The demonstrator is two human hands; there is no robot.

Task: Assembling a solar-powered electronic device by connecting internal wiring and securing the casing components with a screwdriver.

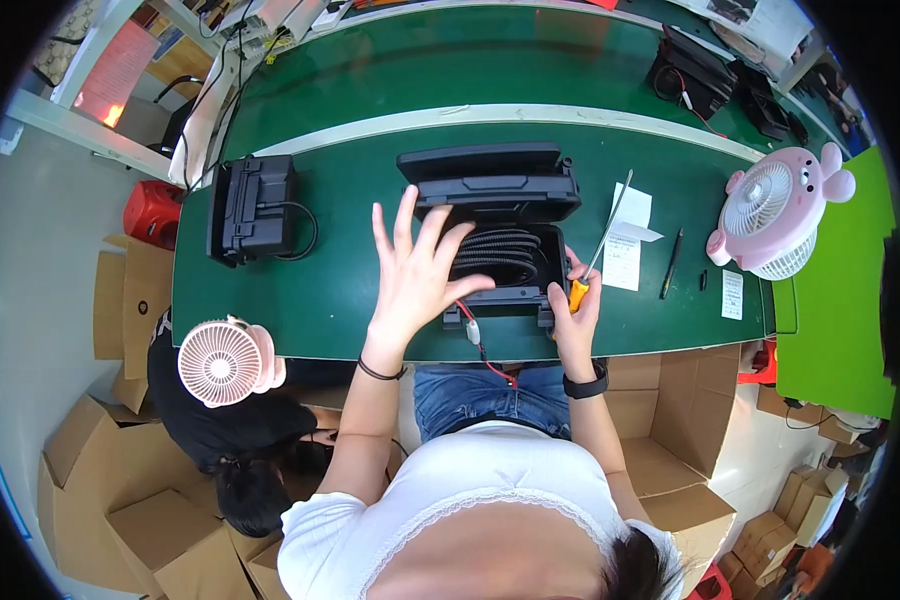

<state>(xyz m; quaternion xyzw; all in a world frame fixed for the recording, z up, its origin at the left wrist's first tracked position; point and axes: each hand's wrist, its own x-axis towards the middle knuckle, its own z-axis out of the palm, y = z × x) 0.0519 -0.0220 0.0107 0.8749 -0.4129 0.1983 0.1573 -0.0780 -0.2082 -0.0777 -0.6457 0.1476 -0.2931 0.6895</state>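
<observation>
Between the spread left hand (416,278) and right hand (576,322) (grasping a screwdriver (579,291)) sits the black case (515,297).

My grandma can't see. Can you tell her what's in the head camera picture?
A person's right hand holds a yellow-handled screwdriver beside an open black case with coiled black tubing inside; the left hand is spread over the case's left side. It sits on a green table, with a pink fan toward the right.
</observation>
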